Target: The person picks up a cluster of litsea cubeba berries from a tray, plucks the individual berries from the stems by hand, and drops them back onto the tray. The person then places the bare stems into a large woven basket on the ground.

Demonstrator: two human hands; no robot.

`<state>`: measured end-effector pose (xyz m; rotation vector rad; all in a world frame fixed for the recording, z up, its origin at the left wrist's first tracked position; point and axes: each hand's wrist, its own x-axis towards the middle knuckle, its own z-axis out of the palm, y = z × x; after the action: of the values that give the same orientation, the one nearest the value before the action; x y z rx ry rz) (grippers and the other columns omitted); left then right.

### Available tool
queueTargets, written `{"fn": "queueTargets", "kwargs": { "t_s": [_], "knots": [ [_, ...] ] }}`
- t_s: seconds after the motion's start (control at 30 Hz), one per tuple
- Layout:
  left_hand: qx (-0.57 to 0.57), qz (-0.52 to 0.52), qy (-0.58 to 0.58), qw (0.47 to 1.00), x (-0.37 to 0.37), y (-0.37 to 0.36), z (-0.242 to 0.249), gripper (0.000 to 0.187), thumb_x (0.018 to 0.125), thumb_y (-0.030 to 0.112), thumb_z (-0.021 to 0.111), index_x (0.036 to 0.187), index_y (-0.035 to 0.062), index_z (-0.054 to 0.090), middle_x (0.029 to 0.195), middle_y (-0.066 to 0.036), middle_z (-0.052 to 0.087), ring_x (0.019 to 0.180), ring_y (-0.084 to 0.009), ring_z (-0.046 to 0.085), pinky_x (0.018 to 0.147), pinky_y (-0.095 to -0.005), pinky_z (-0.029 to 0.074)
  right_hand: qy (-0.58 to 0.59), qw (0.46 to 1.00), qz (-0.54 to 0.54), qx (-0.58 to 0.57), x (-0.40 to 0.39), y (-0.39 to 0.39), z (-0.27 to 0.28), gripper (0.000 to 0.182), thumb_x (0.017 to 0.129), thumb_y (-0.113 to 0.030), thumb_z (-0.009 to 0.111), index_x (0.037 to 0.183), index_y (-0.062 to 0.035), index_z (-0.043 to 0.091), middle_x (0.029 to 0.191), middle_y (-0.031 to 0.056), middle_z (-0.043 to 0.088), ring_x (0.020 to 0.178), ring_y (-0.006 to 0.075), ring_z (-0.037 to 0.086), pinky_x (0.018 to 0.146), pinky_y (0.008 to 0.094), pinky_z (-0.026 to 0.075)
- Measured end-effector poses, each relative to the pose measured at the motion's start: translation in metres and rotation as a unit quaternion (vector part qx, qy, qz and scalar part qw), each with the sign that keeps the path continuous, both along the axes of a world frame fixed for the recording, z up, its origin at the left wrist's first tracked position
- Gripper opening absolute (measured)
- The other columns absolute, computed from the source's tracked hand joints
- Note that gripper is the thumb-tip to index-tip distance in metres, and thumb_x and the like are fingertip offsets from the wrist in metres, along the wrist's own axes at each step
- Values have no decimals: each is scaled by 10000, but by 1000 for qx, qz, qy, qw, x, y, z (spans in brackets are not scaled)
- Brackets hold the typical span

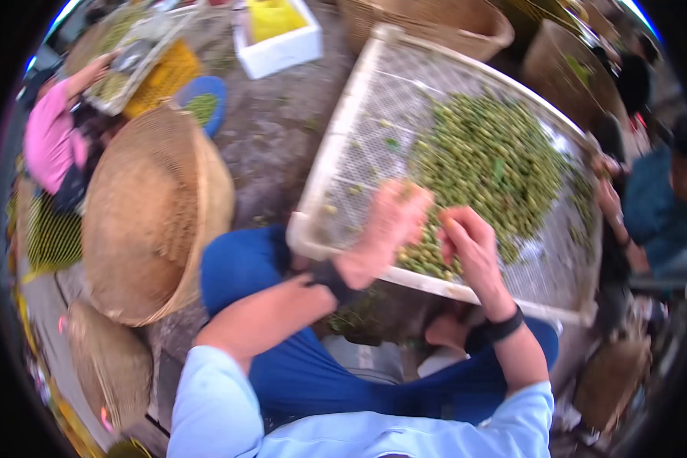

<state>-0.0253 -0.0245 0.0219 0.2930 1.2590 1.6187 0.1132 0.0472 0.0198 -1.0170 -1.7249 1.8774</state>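
Observation:
A white mesh tray (349,114) with a raised rim lies across my knees, tilted in view. Spread over its middle and right is a heap of small green buds or berries (488,156), too blurred to name exactly. Above the tray's near edge, my left hand (397,217) is smeared by motion, its fingers curled inward. Close beside it, my right hand (469,240) has thumb and fingers pinched together over the near side of the heap. Whatever either hand holds is too small to make out. Dark bands circle both wrists.
To the left stands a large woven basket (133,221). A person in pink (53,141) sits beyond it, near a blue dish (217,103) of green pieces. A white foam box (282,57) and more baskets (435,27) are behind. Another person's hand (609,198) is at the tray's right edge.

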Motion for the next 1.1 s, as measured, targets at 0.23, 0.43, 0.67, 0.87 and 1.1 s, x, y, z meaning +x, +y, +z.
{"fn": "queueTargets", "kwargs": {
  "t_s": [0.23,0.43,0.67,0.87,1.1],
  "knots": [
    [101,-6,-47,994,-38,-5,17,64,855,140,524,810,95,527,748,-58,570,523,-65,470,442,-220,407,-166,928,56,328,-3,8,-45,74,770,-75,539,834,-43,559,748,105,556,659,243,558,577,347,446],
    [124,2,-74,990,-43,-10,23,81,830,86,511,908,67,521,734,-40,550,510,-64,450,458,-220,391,-225,858,53,458,-41,20,-54,80,783,-128,531,825,-61,517,794,123,530,731,319,555,616,420,442],
    [106,49,-83,990,-57,-13,33,139,839,143,561,917,28,545,667,17,483,455,-43,416,401,-195,349,-376,813,-7,444,-101,47,-80,264,782,-272,559,880,-33,505,928,196,504,749,369,575,621,457,466],
    [95,32,-90,991,-61,-19,39,71,812,93,595,847,39,564,603,28,495,446,-34,443,383,-191,361,-430,786,-22,444,-114,62,-93,195,766,-190,507,847,-15,540,862,189,571,745,367,593,636,447,481],
    [75,-22,-53,996,-53,-11,18,93,829,104,560,849,17,589,576,12,499,427,-55,459,380,-201,396,-298,890,-33,343,-87,59,-54,184,723,-159,495,720,18,545,737,151,596,648,276,580,599,371,463]
  ]
}}
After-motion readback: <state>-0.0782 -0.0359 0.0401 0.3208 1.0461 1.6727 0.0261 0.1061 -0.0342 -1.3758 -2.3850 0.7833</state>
